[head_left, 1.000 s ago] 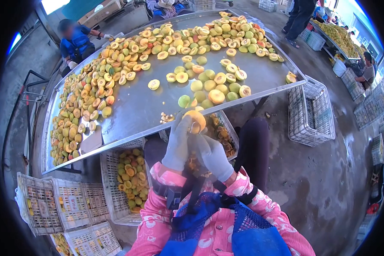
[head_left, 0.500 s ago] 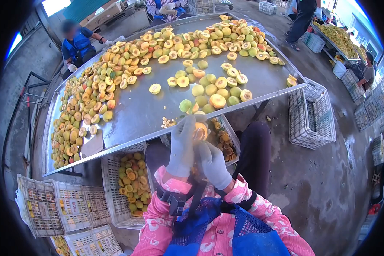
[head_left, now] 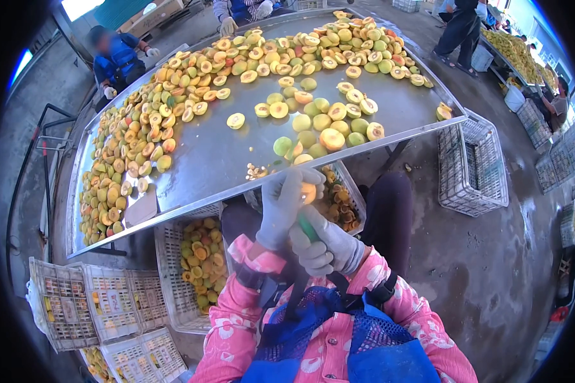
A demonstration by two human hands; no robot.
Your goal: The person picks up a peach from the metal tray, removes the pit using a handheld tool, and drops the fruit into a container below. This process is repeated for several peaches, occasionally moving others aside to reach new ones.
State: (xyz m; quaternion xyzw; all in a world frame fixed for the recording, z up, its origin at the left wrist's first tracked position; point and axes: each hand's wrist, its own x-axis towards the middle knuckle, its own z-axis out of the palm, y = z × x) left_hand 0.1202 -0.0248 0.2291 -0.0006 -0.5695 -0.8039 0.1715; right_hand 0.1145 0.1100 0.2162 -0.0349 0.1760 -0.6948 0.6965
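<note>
My left hand (head_left: 282,207), in a pale grey glove, is closed around an orange-yellow peach half (head_left: 308,192) just in front of the table's near edge. Close below it, my right hand (head_left: 331,241), gloved too, is wrapped round a tool with a green handle (head_left: 308,228); its working end is blurred against the fruit. On the metal table (head_left: 204,147) ahead lies a small group of cut peaches (head_left: 322,121), with a bigger heap (head_left: 236,64) behind and to the left. Several loose pits (head_left: 255,171) sit at the near edge.
Under the table, a crate (head_left: 359,210) with dark peach pieces stands between my knees. Left of it is a crate of peach halves (head_left: 203,262). A white crate (head_left: 473,169) is on the floor at right. Co-workers sit across the table, one in a blue vest (head_left: 118,60).
My right hand has turned and lowered slightly, and the green handle now shows in it. My left hand still holds the peach half. The view has shifted a little.
</note>
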